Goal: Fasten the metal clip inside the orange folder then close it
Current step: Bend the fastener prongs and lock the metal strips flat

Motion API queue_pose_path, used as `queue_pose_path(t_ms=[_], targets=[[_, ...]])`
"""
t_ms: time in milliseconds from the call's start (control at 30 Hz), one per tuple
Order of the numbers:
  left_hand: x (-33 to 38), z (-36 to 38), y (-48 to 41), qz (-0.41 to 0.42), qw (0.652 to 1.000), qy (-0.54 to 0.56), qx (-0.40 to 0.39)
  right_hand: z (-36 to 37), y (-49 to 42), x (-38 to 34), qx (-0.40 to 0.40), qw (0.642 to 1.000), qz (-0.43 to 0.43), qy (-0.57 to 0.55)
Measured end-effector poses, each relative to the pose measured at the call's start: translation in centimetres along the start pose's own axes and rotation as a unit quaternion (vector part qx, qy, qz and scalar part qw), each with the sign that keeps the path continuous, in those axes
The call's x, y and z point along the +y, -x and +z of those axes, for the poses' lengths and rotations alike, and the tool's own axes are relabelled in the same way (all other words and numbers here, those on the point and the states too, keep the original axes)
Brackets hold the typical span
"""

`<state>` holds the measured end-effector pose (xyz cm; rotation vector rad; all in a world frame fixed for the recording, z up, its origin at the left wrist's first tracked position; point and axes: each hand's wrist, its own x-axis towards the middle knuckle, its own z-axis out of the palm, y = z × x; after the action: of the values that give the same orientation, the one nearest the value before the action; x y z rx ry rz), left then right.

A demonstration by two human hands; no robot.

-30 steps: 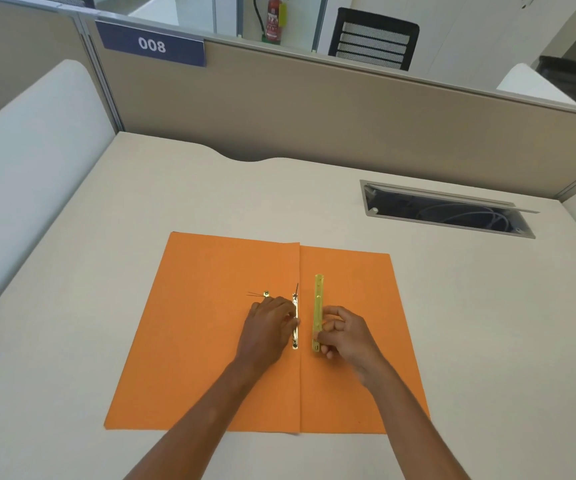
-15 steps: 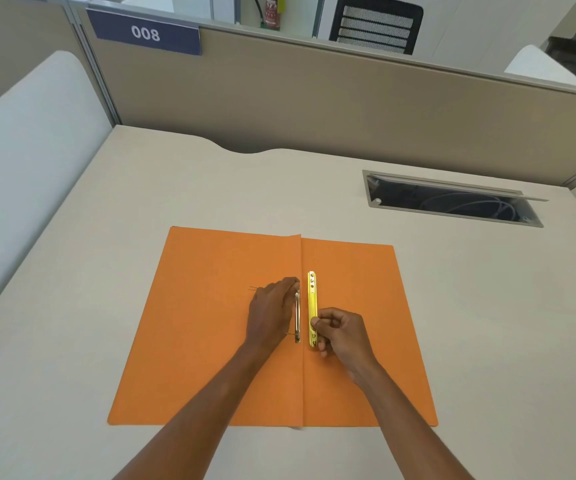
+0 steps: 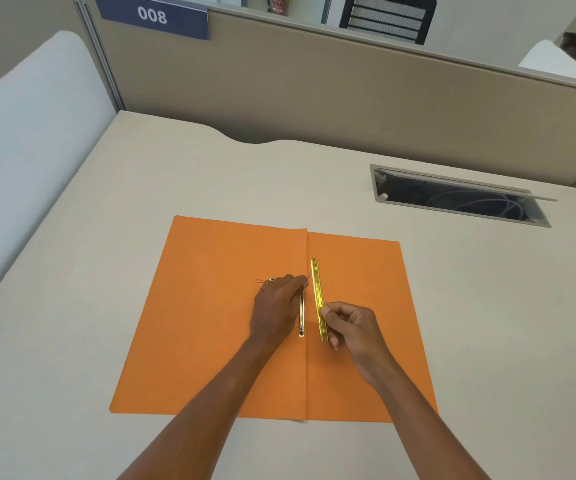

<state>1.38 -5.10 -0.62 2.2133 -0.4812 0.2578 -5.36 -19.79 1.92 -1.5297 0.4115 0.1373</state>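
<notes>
Orange folder point(image 3: 210, 323) lies open on the worktop point(image 3: 71, 306). Right hand point(image 3: 355, 327) fingers pinch the yellow metal clip bar point(image 3: 317, 292). Left hand point(image 3: 279, 306) fingers press together on the prong strip point(image 3: 301, 313).

Office cubicle: beige partition point(image 3: 314, 95) bearing number plate "008" point(image 3: 153, 15), tabletop point(image 3: 141, 188) with cable port point(image 3: 459, 195), mesh-backed chair point(image 3: 387, 17) beyond.

Both forearms are bare to the frame's edge, with no sleeve showing; the left hand point(image 3: 277, 308) and right hand point(image 3: 355, 325) wear no gloves.
</notes>
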Motion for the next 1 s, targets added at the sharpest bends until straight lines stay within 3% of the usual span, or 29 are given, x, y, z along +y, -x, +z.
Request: queue_pose_path(t_ms=[1000], targets=[[0.43,-0.44,-0.04,0.002,0.999,-0.025,-0.020,-0.06,0.11,-0.87,-0.023,0.999,0.039,0.001]])
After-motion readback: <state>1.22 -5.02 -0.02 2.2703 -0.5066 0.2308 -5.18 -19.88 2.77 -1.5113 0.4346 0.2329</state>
